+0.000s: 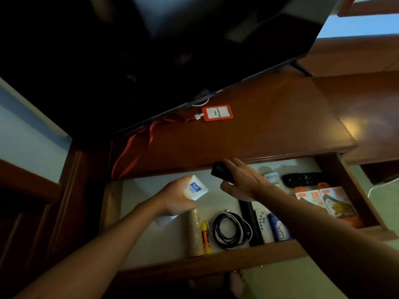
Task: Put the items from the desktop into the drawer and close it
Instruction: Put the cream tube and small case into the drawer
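Observation:
The wooden drawer (pixel 216 257) stands pulled out below the desktop (pixel 269 130). My left hand (pixel 174 197) holds a small white tube with a blue label (pixel 195 188) over the drawer's left half. My right hand (pixel 241 180) grips a black object (pixel 221 172) over the drawer's back middle, just under the desktop edge. An orange badge holder (pixel 217 113) with its orange lanyard (pixel 138 147) lies on the desktop near the television.
A large dark television (pixel 151 50) stands on the desk. Inside the drawer lie a coiled black cable (pixel 230 230), a yellow cutter (pixel 205 237), stacked paper cups (pixel 194 234), a white remote (pixel 262 223), a black remote (pixel 304 179), a blue bottle (pixel 278 228) and orange packets (pixel 323 201).

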The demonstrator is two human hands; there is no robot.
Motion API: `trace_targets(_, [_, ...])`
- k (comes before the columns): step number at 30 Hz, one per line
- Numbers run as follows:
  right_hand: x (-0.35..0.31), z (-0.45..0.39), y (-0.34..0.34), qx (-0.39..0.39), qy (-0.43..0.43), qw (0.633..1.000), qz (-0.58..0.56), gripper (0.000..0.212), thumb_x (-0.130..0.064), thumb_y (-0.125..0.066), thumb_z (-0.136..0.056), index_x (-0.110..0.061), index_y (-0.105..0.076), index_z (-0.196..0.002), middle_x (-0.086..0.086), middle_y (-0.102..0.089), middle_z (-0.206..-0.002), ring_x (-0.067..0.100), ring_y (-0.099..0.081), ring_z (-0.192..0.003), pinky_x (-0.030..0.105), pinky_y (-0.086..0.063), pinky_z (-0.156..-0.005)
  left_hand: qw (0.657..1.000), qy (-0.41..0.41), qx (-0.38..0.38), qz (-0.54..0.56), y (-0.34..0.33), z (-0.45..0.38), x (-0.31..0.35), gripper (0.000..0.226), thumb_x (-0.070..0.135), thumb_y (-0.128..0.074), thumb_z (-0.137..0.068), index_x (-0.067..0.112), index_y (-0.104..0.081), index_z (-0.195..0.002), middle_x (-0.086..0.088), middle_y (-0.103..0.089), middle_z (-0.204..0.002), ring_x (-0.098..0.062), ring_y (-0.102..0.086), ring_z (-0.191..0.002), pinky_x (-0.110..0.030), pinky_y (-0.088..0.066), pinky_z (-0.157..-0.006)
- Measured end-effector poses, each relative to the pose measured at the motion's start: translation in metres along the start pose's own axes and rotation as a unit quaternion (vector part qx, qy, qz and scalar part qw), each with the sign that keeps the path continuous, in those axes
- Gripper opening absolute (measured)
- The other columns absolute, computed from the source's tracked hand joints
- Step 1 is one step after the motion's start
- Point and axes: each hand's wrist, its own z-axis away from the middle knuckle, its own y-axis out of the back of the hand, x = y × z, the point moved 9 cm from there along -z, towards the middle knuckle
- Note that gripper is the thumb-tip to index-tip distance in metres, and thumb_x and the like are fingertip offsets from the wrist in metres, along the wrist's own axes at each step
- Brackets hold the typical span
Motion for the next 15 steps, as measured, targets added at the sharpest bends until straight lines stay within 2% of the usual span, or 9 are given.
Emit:
trace_targets(3, [0.000,0.015,-0.022,-0.040,0.016,0.999,0.007,0.071,-0.041,-0.059,-0.086,-0.021,-0.030,-0.148,0.007,-0.047,-0.125,0.030,-0.054,-0.104,0.038,-0.049,-0.081,0.998,0.035,0.042,0.017,-0.007,0.007,-0.028,0.030,0.026,-0.065,-0.064,0.020,-0.056,-0.092,-0.001,-0.068,-0.082,-0.019,-0.064,-0.074,-0.037,-0.048,-0.064])
trace_targets(6, [0.002,0.022,-0.048,-0.074,0.018,0.996,0.035,0.076,-0.043,-0.059,-0.088,-0.020,-0.026,-0.152,0.008,-0.042,-0.127,0.031,-0.053,-0.104,0.042,-0.049,-0.085,0.988,0.092,0.114,0.054,-0.009,0.009,-0.062,0.034,0.023,-0.067,-0.069,0.017,-0.058,-0.102,0.000,-0.069,-0.086,-0.020,-0.065,-0.079,-0.034,-0.049,-0.068])
trace_targets(9, [0.007,0.017,-0.071,-0.089,0.007,0.993,0.076,0.082,-0.043,-0.056,-0.091,-0.019,-0.015,-0.157,0.011,-0.038,-0.128,0.034,-0.049,-0.109,0.042,-0.044,-0.090,0.967,0.156,0.167,0.110,-0.013,0.012,-0.090,0.027,0.025,-0.067,-0.072,0.021,-0.056,-0.096,-0.003,-0.066,-0.085,-0.024,-0.065,-0.077,-0.036,-0.051,-0.067])
trace_targets(13, [0.008,0.001,-0.096,-0.114,-0.003,0.986,0.124,0.080,-0.032,-0.053,-0.096,-0.019,-0.006,-0.159,0.014,-0.036,-0.137,0.035,-0.039,-0.123,0.047,-0.037,-0.101,0.943,0.206,0.197,0.174,-0.025,0.016,-0.118,0.031,0.033,-0.051,-0.070,0.017,-0.055,-0.097,-0.007,-0.065,-0.089,-0.028,-0.064,-0.080,-0.038,-0.053,-0.070])
trace_targets(15, [0.007,-0.006,-0.106,-0.123,-0.007,0.985,0.123,0.082,-0.029,-0.059,-0.095,-0.020,-0.008,-0.158,0.014,-0.036,-0.144,0.035,-0.037,-0.130,0.050,-0.036,-0.105,0.940,0.212,0.192,0.184,-0.037,0.020,-0.125,0.023,0.025,-0.044,-0.078,0.017,-0.055,-0.096,-0.009,-0.064,-0.091,-0.027,-0.063,-0.079,-0.037,-0.052,-0.071])
